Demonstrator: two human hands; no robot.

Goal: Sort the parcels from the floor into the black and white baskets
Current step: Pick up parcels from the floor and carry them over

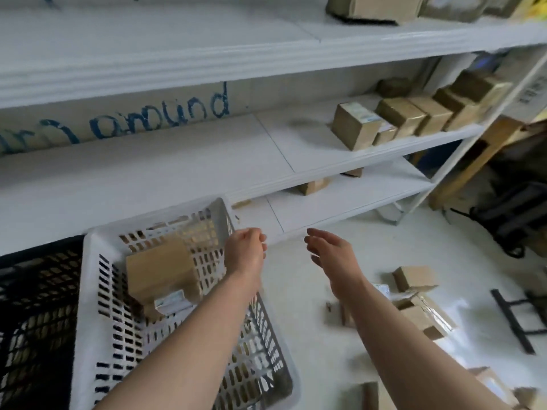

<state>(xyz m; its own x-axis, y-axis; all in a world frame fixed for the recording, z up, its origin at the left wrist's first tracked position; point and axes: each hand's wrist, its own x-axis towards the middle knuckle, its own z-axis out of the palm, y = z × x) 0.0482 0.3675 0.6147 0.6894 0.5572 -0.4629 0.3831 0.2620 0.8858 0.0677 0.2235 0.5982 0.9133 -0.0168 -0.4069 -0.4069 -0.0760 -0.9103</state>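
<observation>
Loosely curled, empty left hand [245, 251] over white basket [88, 261] rim. Slack, empty right hand [328, 255] beside it, above floor [296, 306].

Two baskets: one black basket [38, 291], one white basket [88, 291]. In the white one I count two parcels, a big brown box [159, 267] in the middle and a small labelled parcel [171, 301] against its near edge. Right end of the middle shelf [207, 155]: at least six shelf boxes [399, 115], too blurred to be sure. Lower shelf [340, 199]: three low boxes [313, 184]. Right side of the floor [296, 291]: at least five floor parcels [414, 278], heap too blurred for more.
</observation>
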